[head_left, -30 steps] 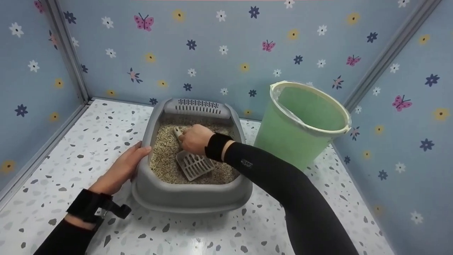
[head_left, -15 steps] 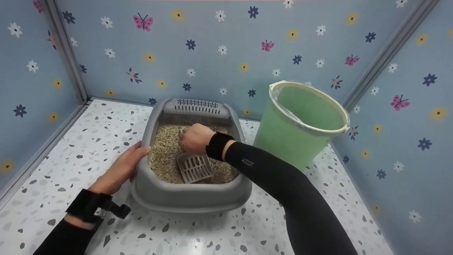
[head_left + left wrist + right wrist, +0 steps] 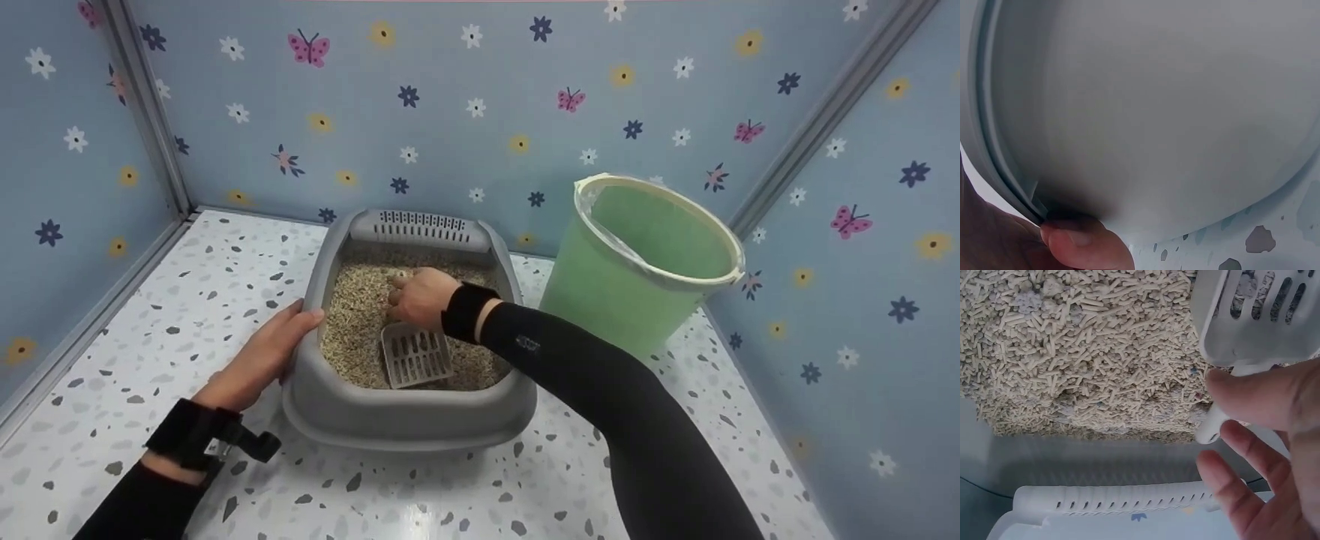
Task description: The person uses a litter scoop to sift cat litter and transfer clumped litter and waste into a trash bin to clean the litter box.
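A grey litter box [image 3: 409, 420] stands on the speckled surface, with pellet litter [image 3: 1100, 354] inside. My left hand [image 3: 259, 351] grips its left side, thumb over the rim. In the left wrist view, a fingertip [image 3: 1086, 242] presses under the rim beside the box's outer wall [image 3: 1151, 112]. Over the litter, my right hand [image 3: 426, 298] holds a slotted litter scoop [image 3: 418, 358] by its handle [image 3: 1213, 423]. Thumb and index finger meet the handle while another finger extends away. The scoop's slotted head lies low at the litter, towards the box's front. Grey clumps [image 3: 1028, 302] show among the pellets.
A green bin [image 3: 615, 292] with a pale rim stands right of the litter box, its mouth tilted towards me. Flower-patterned walls [image 3: 480, 75] enclose the back and both sides. The box's raised, slotted back edge [image 3: 421, 228] is close to the back wall.
The scoop's head has turned and settled flatter near the box's front. My right hand has shifted slightly right, its fingers loosening around the handle. The left hand keeps its place on the rim.
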Demonstrator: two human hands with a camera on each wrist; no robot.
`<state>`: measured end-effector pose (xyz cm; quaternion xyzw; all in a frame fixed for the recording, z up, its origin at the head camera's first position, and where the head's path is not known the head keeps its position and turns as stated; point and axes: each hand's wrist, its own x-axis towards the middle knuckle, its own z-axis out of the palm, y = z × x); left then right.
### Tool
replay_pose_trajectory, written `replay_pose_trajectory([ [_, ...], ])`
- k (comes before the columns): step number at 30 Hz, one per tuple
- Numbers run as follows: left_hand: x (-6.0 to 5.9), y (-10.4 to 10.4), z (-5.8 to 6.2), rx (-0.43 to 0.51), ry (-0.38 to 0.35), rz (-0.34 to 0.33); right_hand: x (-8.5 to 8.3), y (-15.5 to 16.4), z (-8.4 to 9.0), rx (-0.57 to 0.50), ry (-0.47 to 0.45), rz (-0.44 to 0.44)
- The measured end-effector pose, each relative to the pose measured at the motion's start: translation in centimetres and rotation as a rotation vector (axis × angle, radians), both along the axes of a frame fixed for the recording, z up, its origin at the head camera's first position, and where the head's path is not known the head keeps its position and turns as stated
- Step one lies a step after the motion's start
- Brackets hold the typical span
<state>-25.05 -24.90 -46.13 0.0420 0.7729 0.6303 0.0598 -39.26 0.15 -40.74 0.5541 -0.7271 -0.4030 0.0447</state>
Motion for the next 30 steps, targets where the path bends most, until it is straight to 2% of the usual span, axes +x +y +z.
replay_pose_trajectory([
  [8,0.1,0.0,0.2,-0.040,-0.013,0.018,-0.6,0.2,-0.5,0.034,0.054,-0.036],
  [13,0.2,0.0,0.1,-0.018,-0.019,0.010,-0.6,0.2,-0.7,0.080,0.068,-0.048],
  [18,-0.1,0.1,0.0,0.002,-0.010,0.020,-0.4,0.6,0.0,0.027,0.060,-0.070],
  [23,-0.3,0.1,-0.1,-0.015,-0.005,0.028,-0.2,1.3,1.9,-0.060,-0.015,-0.120],
  [30,-0.1,0.1,0.0,-0.009,-0.007,0.026,0.7,2.0,7.1,-0.103,-0.206,-0.295],
])
